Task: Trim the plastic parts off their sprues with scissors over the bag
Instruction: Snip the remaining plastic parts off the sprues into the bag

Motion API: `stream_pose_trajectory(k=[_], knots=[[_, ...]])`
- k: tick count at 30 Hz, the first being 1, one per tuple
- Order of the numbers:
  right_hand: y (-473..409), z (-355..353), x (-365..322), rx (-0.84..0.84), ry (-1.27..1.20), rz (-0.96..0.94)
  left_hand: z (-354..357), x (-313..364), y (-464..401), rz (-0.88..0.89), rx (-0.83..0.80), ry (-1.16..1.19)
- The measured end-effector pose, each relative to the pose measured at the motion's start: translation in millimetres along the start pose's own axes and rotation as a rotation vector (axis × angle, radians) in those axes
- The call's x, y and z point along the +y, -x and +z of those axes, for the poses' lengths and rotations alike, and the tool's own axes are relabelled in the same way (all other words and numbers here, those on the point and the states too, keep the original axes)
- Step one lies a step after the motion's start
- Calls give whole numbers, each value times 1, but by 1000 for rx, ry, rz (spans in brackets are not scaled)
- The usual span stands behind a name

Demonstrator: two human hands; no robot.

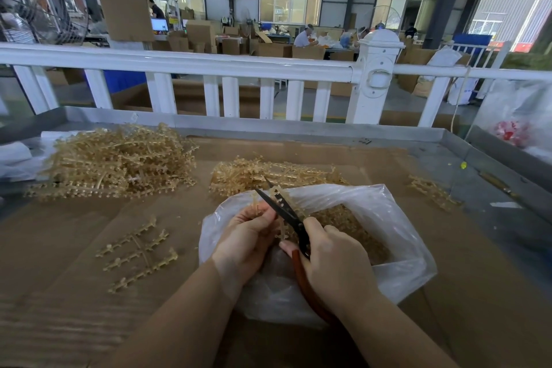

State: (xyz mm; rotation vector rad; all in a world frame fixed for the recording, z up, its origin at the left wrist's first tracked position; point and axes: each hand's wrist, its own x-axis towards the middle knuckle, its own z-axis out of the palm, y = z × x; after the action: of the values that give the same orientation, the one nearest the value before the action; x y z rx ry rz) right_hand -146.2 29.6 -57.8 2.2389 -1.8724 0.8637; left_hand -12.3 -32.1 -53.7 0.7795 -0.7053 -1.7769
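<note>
My left hand (248, 236) pinches a tan plastic sprue (276, 193) over the open mouth of a clear plastic bag (397, 236). My right hand (334, 263) grips red-handled scissors (283, 209), whose dark blades point up and to the left and are parted around the sprue. Cut tan parts (349, 224) lie heaped inside the bag. The scissor handles are mostly hidden under my right palm.
A big heap of tan sprues (119, 158) sits at the left and a smaller heap (268, 173) lies behind the bag. Bare sprue frames (137, 251) lie on the cardboard (89, 293) at the left, one more (433, 191) at the right. A white railing (239, 69) runs behind the table.
</note>
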Motion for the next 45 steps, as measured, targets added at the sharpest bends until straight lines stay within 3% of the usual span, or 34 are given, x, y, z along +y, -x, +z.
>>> stream_pose_trajectory(k=[14, 21, 27, 45], knots=[[-3, 1, 0, -26, 44, -19, 1, 2, 1, -32, -51, 42], [1, -2, 11, -39, 28, -34, -5, 4, -3, -57, -23, 203], [2, -7, 14, -38, -6, -63, -4, 5, -3, -39, 4, 107], [0, -15, 18, -98, -72, -49, -8, 1, 4, 20, -176, 57]])
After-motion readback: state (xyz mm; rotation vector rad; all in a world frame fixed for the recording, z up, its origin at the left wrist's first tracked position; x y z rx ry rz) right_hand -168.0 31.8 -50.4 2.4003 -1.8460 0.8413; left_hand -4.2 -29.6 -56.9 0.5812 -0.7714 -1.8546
